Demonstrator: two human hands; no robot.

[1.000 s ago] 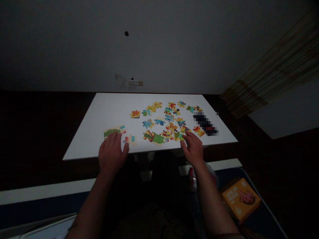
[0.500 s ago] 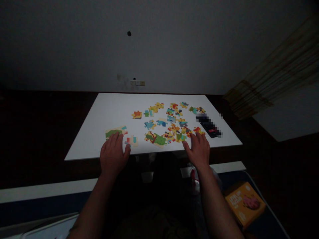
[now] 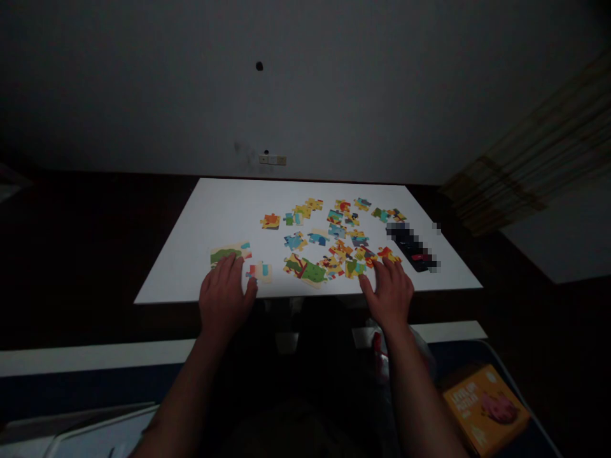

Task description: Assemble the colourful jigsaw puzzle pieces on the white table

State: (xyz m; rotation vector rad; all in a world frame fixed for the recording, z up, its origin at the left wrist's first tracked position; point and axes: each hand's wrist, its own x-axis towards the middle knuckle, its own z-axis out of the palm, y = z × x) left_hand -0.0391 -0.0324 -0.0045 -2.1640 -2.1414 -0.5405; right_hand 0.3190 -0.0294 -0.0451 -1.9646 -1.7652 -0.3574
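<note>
1. The left hand [image 3: 224, 299] lies flat on the near edge of the white surface [image 3: 210, 210], fingers spread and released, grasping nothing. Its fingertips touch a joined strip of green and cream puzzle pieces [image 3: 229, 252], and a small pink and blue piece [image 3: 260, 271] sits just beside its thumb side.
2. The right hand [image 3: 391, 292] also rests palm down and loose at the near edge, holding nothing. Its fingertips touch the nearest loose pieces [image 3: 356, 267] and an orange and yellow piece [image 3: 389, 254].
3. Between the two hands, slightly beyond them, lies a green joined cluster [image 3: 305, 270]. The rest of the scattered pieces [image 3: 334, 222] spread farther out, past the right hand's fingers.
4. A dark flat object [image 3: 413, 245], blurred out, lies just beyond and to the outside of the right hand.
5. Below the right forearm, off the surface, an orange puzzle box [image 3: 484, 407] rests on a lower dark ledge.
6. Judged from this, the step in hand looks like sorting and choosing: both hands press or slide pieces, neither has picked one up.
7. A next move would call for pinching one loose piece by its edges, turning it to match colours, and bringing it across to the joined strip near the left hand without nudging the cluster apart.
</note>
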